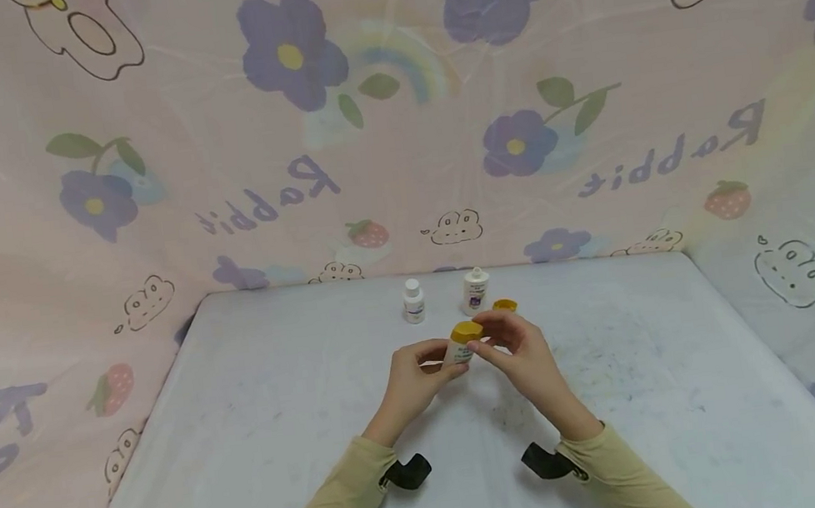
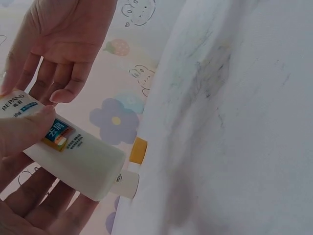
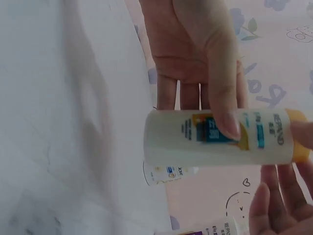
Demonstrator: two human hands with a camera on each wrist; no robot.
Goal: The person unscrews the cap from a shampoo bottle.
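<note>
A white bottle [image 1: 458, 352] with a yellow cap [image 1: 467, 331] is held tilted above the table. My left hand [image 1: 414, 379] grips its body, thumb over the blue label in the left wrist view, fingers behind. At the cap end, my right hand [image 1: 528, 355] pinches the yellow cap, its thumb lying across it in the right wrist view [image 3: 299, 134]. Beyond the hands stand a small white bottle [image 1: 414, 302] with a white cap and a white bottle [image 1: 475, 290] with a purple label and a bare, narrow top. A loose yellow cap [image 1: 505, 305] sits beside that one, partly hidden behind my right hand.
The white-covered table [image 1: 285, 435] bears dark smudges on its right side. A printed cloth [image 1: 396, 155] with flowers and rabbits hangs along its back and sides. Black curved pieces [image 1: 548, 462] stick out from both sleeves at the wrists.
</note>
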